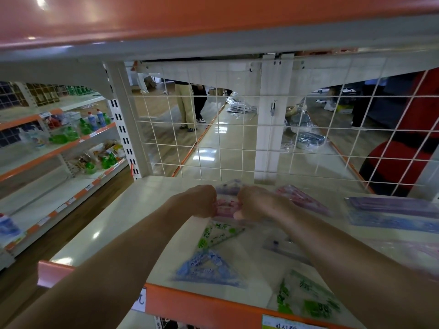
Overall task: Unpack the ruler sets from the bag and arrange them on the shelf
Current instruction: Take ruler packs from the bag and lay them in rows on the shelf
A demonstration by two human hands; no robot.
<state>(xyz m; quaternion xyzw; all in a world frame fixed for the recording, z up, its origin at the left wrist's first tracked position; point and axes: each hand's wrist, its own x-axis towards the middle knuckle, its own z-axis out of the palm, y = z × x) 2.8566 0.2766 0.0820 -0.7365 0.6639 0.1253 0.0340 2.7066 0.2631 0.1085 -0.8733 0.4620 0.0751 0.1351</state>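
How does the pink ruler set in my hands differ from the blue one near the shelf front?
The pink ruler set is gripped by the left hand and right hand; the blue ruler set lies untouched. The pink one is toward the wire grid at the back; the blue one is near the orange front edge. Hands hide much of the pink one; the blue triangle shows whole. Both are patterned.

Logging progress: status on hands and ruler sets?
Left hand and right hand grip pink ruler set near wire grid. Green set, blue set lie on shelf. Nothing blocking.
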